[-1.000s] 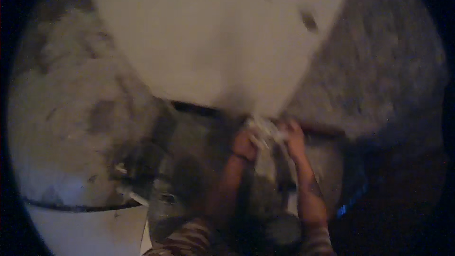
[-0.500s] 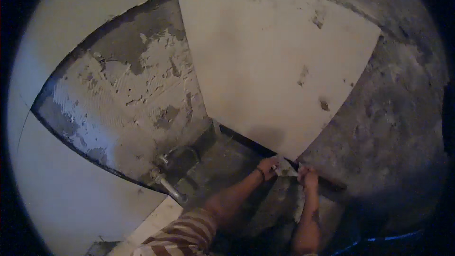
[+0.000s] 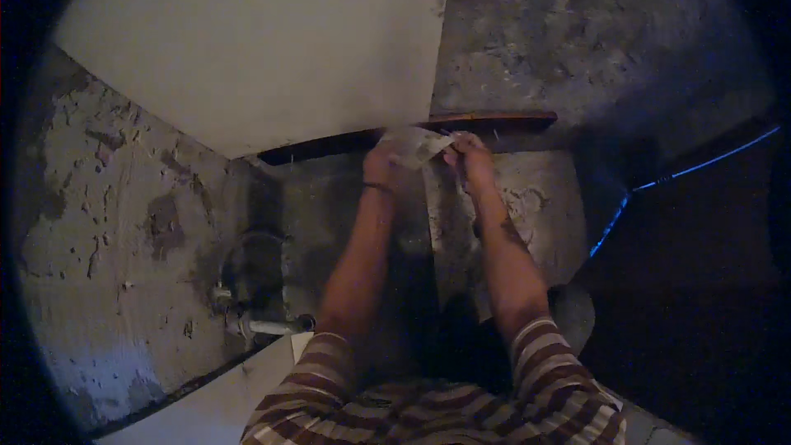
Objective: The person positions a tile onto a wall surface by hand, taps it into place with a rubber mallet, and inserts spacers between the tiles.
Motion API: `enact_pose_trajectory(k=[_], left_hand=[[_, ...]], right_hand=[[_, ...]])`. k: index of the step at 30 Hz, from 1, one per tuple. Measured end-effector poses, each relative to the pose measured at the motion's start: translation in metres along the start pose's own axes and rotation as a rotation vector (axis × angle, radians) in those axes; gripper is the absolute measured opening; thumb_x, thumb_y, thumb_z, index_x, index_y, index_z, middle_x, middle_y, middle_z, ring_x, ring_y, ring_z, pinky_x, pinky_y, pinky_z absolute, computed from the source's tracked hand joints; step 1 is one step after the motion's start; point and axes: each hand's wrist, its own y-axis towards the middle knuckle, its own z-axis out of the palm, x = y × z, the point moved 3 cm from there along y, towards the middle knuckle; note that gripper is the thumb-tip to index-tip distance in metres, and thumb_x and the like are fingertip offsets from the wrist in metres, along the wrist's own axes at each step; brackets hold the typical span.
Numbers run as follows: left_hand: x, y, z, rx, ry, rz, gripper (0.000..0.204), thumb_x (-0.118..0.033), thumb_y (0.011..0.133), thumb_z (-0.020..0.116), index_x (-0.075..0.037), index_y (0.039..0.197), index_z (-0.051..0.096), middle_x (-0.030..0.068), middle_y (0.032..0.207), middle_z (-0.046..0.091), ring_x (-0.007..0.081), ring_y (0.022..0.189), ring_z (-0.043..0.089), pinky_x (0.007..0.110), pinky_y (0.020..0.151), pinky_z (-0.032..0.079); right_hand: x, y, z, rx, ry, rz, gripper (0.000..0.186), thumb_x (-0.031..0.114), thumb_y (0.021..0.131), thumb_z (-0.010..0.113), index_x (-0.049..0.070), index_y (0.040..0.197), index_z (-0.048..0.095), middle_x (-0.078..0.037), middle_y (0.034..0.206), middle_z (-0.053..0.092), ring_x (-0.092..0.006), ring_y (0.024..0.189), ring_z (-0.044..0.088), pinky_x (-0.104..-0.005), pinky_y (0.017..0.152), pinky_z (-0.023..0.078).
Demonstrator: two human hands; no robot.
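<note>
**Both hands on a pale crumpled piece at the tile's lower edge**

We see our two forearms rising from six o'clock and meeting just above the middle of the view. Between them we hold a pale crumpled piece [image 3: 414, 146], rag or paper, we cannot tell which. Its long axis runs roughly nine to three o'clock, tilted slightly upward toward three.

Our left hand [image 3: 381, 166] is closed around its nine o'clock end; our right hand [image 3: 470, 156] pinches its three o'clock end with the fingers drawn together. Both hands touch it, so neither is nearer.

The piece sits right at the lower edge of the large pale tile [image 3: 264, 49], which spreads from the hands toward eleven o'clock. A dark gap [image 3: 494, 124] runs along that edge, from nine to three o'clock, directly behind the piece and parallel to its length.

Toward eight o'clock, well apart from the hands, a pipe stub [image 3: 268, 327] juts from the rough grey surface [image 3: 99, 222]. At three o'clock a blue cable [image 3: 700, 166] crosses the dark.
</note>
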Motion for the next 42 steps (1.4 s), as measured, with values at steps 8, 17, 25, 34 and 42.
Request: enact_pose_trajectory(k=[8, 17, 25, 34, 42], left_hand=[[-0.002, -0.017, 0.032, 0.124, -0.209, -0.010, 0.036, -0.007, 0.082, 0.048, 0.005, 0.115, 0.046, 0.0176, 0.113, 0.055, 0.0317, 0.103, 0.055, 0.046, 0.093, 0.043], [-0.001, -0.010, 0.018, 0.181, -0.236, -0.047, 0.038, -0.009, 0.080, 0.051, 0.004, 0.115, 0.047, 0.0171, 0.111, 0.056, 0.0307, 0.101, 0.056, 0.043, 0.092, 0.043], [0.001, -0.006, 0.004, 0.176, -0.209, -0.033, 0.041, -0.010, 0.077, 0.054, 0.004, 0.115, 0.047, 0.0173, 0.111, 0.056, 0.0312, 0.102, 0.055, 0.043, 0.092, 0.043], [0.000, -0.007, -0.005, 0.093, -0.197, -0.012, 0.040, -0.010, 0.077, 0.055, 0.005, 0.113, 0.047, 0.0176, 0.110, 0.056, 0.0315, 0.100, 0.056, 0.043, 0.091, 0.044], [0.006, -0.007, 0.001, 0.065, -0.129, -0.067, 0.037, -0.011, 0.079, 0.053, 0.006, 0.112, 0.048, 0.0165, 0.107, 0.057, 0.0304, 0.099, 0.057, 0.042, 0.089, 0.045]], right_hand=[[-0.041, 0.014, -0.009, -0.202, -0.395, -0.314, 0.021, 0.004, 0.081, 0.046, 0.003, 0.099, 0.056, -0.004, 0.075, 0.055, -0.0119, 0.062, 0.050, -0.0246, 0.058, 0.042], [-0.022, 0.003, 0.030, -0.350, -0.674, -0.612, 0.027, 0.003, 0.072, 0.051, 0.004, 0.098, 0.059, -0.012, 0.086, 0.061, -0.0231, 0.079, 0.057, -0.0317, 0.073, 0.045], [0.018, -0.020, 0.057, -0.178, -0.630, -0.755, 0.019, -0.002, 0.071, 0.056, 0.001, 0.089, 0.061, -0.010, 0.085, 0.063, -0.0174, 0.078, 0.058, -0.0284, 0.074, 0.045], [0.010, -0.022, 0.062, -0.060, -0.493, -0.609, 0.021, 0.005, 0.075, 0.052, 0.001, 0.093, 0.061, -0.008, 0.090, 0.063, -0.0184, 0.081, 0.057, -0.0315, 0.075, 0.046], [-0.027, 0.013, 0.033, -0.234, -0.674, -0.747, 0.014, 0.003, 0.078, 0.048, 0.007, 0.083, 0.059, -0.001, 0.077, 0.057, -0.0117, 0.073, 0.050, -0.0272, 0.067, 0.042]])
